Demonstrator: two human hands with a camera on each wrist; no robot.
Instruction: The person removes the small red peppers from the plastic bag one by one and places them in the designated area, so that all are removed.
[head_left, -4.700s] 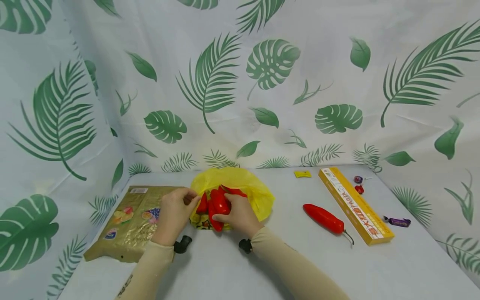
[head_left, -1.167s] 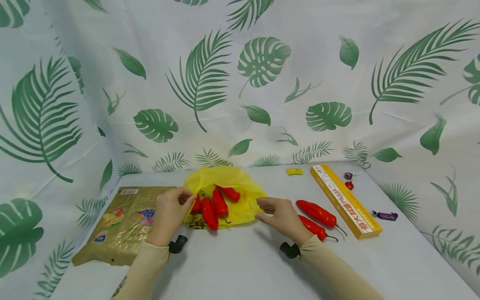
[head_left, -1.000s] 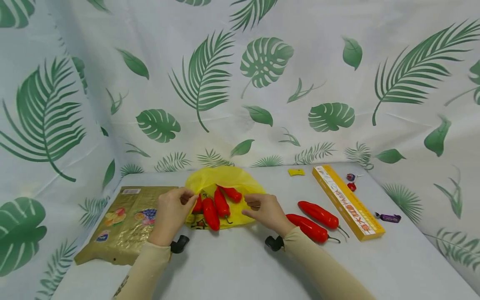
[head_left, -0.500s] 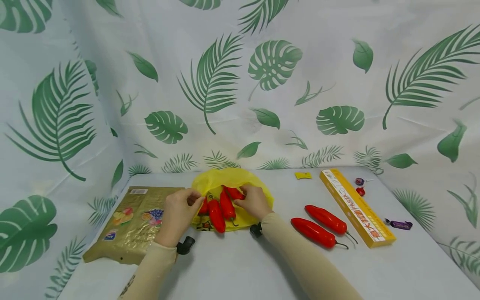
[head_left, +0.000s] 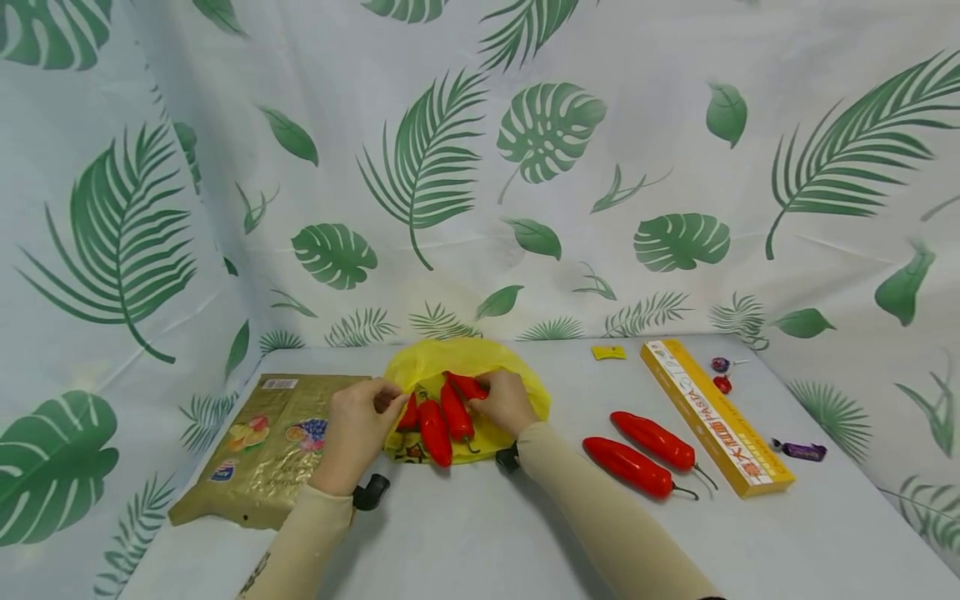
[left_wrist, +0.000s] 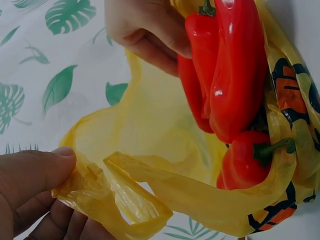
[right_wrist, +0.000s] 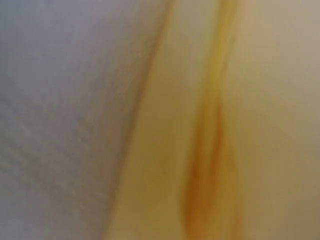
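Note:
A yellow plastic bag (head_left: 517, 417) lies with its mouth facing the person, several red peppers (head_left: 433, 433) inside. At its left edge my left hand (head_left: 358, 429) pinches the bag's handle between thumb and fingers; the left wrist view shows the crumpled handle (left_wrist: 90, 185) under the thumb. My right hand (head_left: 506, 403) reaches into the mouth and grips the rear right red pepper (head_left: 467, 386) by its near end. In the left wrist view this right hand (left_wrist: 150, 35) is partly hidden behind the peppers. Only blurred yellow plastic (right_wrist: 165, 150) fills most of the right wrist view.
Two more red peppers (head_left: 630, 467) lie on the table right of the bag, beside a long yellow pasta box (head_left: 716, 417). Small wrapped sweets (head_left: 802, 451) and lollipops (head_left: 721, 365) lie beyond it, a yellow packet (head_left: 608, 352) behind. A gold package (head_left: 262, 450) lies left.
A second pepper now lies on the table beside the first. My right hand has moved left from beside the bag into its mouth, onto another pepper. My left hand keeps its hold.

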